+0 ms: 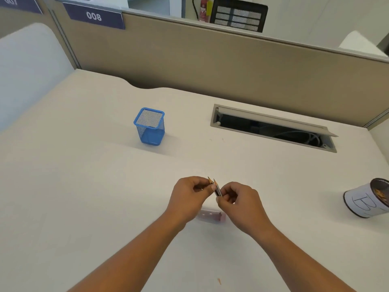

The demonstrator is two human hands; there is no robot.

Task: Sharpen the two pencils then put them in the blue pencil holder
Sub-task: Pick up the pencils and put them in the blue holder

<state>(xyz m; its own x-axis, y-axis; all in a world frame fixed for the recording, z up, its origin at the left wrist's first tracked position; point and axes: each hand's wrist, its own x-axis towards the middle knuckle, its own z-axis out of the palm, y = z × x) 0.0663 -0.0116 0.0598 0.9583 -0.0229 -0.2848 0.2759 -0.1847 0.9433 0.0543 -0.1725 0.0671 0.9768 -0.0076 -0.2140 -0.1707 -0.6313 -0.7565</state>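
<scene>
Two short dark pencils (216,187) with pointed wooden tips stand side by side, tips up and away from me, pinched between both hands above the desk. My left hand (189,197) grips them from the left and my right hand (237,204) from the right. A pale pink sharpener (211,215) lies on the desk just below the hands, partly hidden by them. The blue mesh pencil holder (149,127) stands upright and empty farther back to the left.
A white can (367,200) marked with a letter lies tilted at the right edge. An open cable slot (273,128) cuts the white desk (84,186) at the back right. A beige partition (210,60) borders the desk. A small shaving (219,281) lies near me.
</scene>
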